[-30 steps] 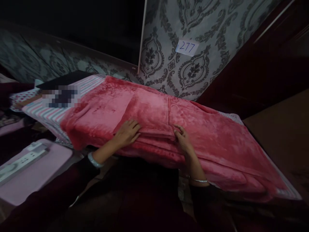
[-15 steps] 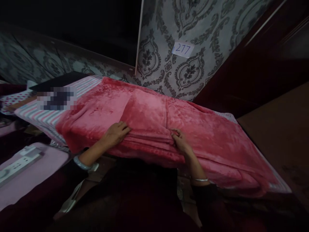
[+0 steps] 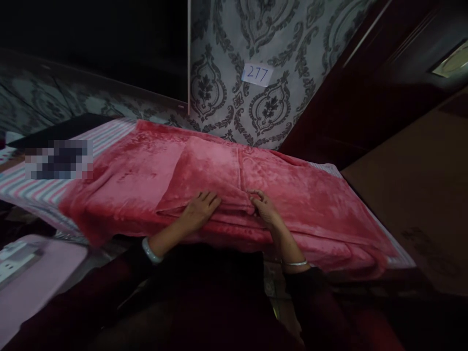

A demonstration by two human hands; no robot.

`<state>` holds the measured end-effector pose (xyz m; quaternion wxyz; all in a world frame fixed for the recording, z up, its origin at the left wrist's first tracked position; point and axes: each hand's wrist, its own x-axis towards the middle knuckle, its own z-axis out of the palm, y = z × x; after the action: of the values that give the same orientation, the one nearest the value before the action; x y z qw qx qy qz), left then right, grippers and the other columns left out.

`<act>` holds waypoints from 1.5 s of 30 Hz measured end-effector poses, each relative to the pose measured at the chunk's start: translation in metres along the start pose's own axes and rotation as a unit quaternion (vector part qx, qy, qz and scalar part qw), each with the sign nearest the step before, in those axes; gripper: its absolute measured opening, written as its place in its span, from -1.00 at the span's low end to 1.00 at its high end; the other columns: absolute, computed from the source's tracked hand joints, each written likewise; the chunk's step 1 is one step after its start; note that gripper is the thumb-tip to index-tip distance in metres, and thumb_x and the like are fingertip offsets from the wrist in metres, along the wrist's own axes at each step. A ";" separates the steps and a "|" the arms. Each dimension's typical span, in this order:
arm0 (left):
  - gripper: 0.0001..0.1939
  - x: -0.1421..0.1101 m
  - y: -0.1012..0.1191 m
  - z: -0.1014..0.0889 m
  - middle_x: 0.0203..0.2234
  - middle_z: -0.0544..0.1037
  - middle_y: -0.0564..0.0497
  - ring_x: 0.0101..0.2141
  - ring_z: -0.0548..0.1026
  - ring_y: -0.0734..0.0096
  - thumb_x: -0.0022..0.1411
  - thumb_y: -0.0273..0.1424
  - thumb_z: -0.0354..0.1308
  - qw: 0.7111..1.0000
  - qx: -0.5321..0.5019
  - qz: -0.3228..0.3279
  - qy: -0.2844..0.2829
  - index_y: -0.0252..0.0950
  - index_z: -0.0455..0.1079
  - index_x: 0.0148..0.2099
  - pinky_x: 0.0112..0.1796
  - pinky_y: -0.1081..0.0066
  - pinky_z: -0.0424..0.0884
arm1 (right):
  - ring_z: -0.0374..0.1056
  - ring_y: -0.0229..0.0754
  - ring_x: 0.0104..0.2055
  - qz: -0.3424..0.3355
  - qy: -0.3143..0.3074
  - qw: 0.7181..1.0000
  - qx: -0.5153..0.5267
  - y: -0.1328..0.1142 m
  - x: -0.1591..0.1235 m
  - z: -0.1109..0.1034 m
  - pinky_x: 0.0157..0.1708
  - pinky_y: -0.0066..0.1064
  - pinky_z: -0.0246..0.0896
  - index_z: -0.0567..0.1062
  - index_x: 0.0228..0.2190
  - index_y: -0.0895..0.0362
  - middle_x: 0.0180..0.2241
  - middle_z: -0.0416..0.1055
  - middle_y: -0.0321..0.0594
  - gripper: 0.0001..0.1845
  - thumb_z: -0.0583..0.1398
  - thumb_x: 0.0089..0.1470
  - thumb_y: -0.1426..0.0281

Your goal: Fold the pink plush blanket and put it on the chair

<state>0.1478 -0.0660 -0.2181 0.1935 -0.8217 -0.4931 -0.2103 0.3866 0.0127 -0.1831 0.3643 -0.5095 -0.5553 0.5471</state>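
A pink plush blanket [image 3: 127,175] lies spread over a striped cloth, with a folded flap [image 3: 208,168] across its middle. My left hand [image 3: 201,210] rests palm down on the near part of this flap, its fingers stretched over the fabric and its thumb hidden. At the flap's right near corner, my right hand [image 3: 263,207] pinches the layered edge between thumb and fingers. Left of my left hand, the flap's near corner stands slightly raised from the layer below.
The striped cloth [image 3: 109,134] shows at both ends of the blanket. A blurred-out item [image 3: 60,158] lies on its left end. Behind are a dark screen [image 3: 98,44] and patterned wallpaper; a cardboard box [image 3: 413,195] stands right. A power strip [image 3: 16,265] lies at lower left.
My left hand has slid right along the flap, nearer my right hand, and the flap's left near corner now shows. My right hand keeps its pinch. The view has shifted right.
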 end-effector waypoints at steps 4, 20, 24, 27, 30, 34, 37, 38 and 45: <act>-0.67 -0.002 -0.009 -0.009 -0.07 0.58 -0.22 -0.12 0.48 0.16 0.37 -0.60 -0.03 0.999 -0.012 0.037 0.025 -0.34 0.50 0.03 -0.12 0.19 0.40 | 0.21 -0.31 -0.69 -0.011 -0.005 1.000 0.001 0.010 -0.001 0.001 -0.68 -0.53 0.00 0.42 -0.10 0.11 -0.66 0.26 -0.54 -0.48 0.22 -0.12 0.16; -0.48 -0.001 0.033 -0.006 0.08 0.53 -0.23 -0.02 0.47 0.14 0.30 -0.58 0.12 0.996 -0.031 0.054 -0.063 -0.36 0.34 0.30 0.00 0.20 0.36 | 0.13 -0.28 -0.68 -0.054 -0.065 0.993 -0.081 0.035 0.001 -0.003 -0.65 -0.48 0.05 0.40 -0.10 0.08 -0.69 0.21 -0.57 -0.50 0.21 -0.08 0.13; -0.45 0.004 0.046 0.004 -0.01 0.56 -0.21 -0.04 0.48 0.14 0.30 -0.64 0.08 0.997 -0.023 0.015 -0.073 -0.31 0.35 0.31 -0.05 0.20 0.40 | 0.30 -0.22 -0.56 -0.121 -0.034 0.981 -0.147 0.030 0.030 -0.007 -0.53 -0.44 0.21 0.45 -0.01 0.09 -0.59 0.38 -0.47 -0.52 0.21 0.00 0.26; -0.41 0.000 0.050 0.010 0.03 0.54 -0.22 -0.01 0.47 0.13 0.31 -0.62 0.08 0.996 -0.040 -0.013 -0.084 -0.19 0.33 0.35 -0.03 0.17 0.42 | 0.49 -0.14 -0.19 -0.185 0.000 0.959 -0.216 0.014 0.065 0.002 -0.16 -0.31 0.39 0.47 0.08 0.05 -0.17 0.60 -0.25 -0.47 0.21 0.03 0.40; -0.33 -0.009 0.054 0.015 0.19 0.46 -0.20 0.04 0.47 0.10 0.32 -0.60 0.07 0.991 -0.057 -0.050 -0.111 -0.01 0.25 0.40 0.03 0.10 0.41 | 0.40 -0.12 0.16 -0.185 -0.003 0.933 -0.309 -0.009 0.102 0.020 0.18 -0.27 0.27 0.40 0.23 0.10 0.21 0.43 -0.13 -0.38 0.16 0.12 0.46; -0.23 -0.017 0.057 0.018 0.38 0.27 -0.08 0.18 0.40 0.00 0.32 -0.59 0.05 0.978 -0.085 -0.085 -0.172 0.12 0.10 0.46 0.14 0.00 0.34 | 0.22 -0.10 0.35 -0.141 0.000 0.904 -0.405 -0.034 0.149 0.042 0.33 -0.32 0.06 0.31 0.32 0.21 0.33 0.28 -0.04 -0.37 0.11 0.23 0.44; -0.23 -0.017 0.058 0.019 0.43 0.17 -0.04 0.23 0.37 -0.10 0.36 -0.52 0.05 0.963 -0.116 -0.101 -0.223 0.16 0.01 0.48 0.17 -0.10 0.31 | -0.06 0.02 0.48 -0.130 0.013 0.888 -0.440 -0.040 0.178 0.053 0.40 -0.15 -0.10 0.19 0.38 0.27 0.44 -0.01 0.07 -0.32 0.07 0.30 0.34; -0.25 -0.018 0.058 0.020 0.44 0.15 -0.04 0.25 0.36 -0.11 0.38 -0.49 0.05 0.958 -0.126 -0.104 -0.234 0.18 -0.01 0.49 0.17 -0.13 0.31 | -0.18 0.04 0.51 -0.125 0.012 0.877 -0.465 -0.040 0.186 0.055 0.42 -0.09 -0.15 0.12 0.41 0.27 0.48 -0.14 0.06 -0.30 0.05 0.34 0.29; -0.24 -0.028 0.059 0.037 0.45 0.09 -0.02 0.27 0.35 -0.11 0.39 -0.39 0.08 0.946 -0.150 -0.103 -0.267 0.26 -0.09 0.48 0.19 -0.12 0.31 | -0.25 0.00 0.52 -0.093 -0.022 0.827 -0.554 -0.029 0.221 0.055 0.42 0.03 -0.27 -0.01 0.44 0.25 0.49 -0.22 0.05 -0.31 -0.13 0.42 0.20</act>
<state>0.1944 -0.0932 -0.2711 -0.0934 -0.8121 -0.5712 -0.0739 0.2810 0.2163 -0.1964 0.0577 -0.5595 -0.8176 0.1229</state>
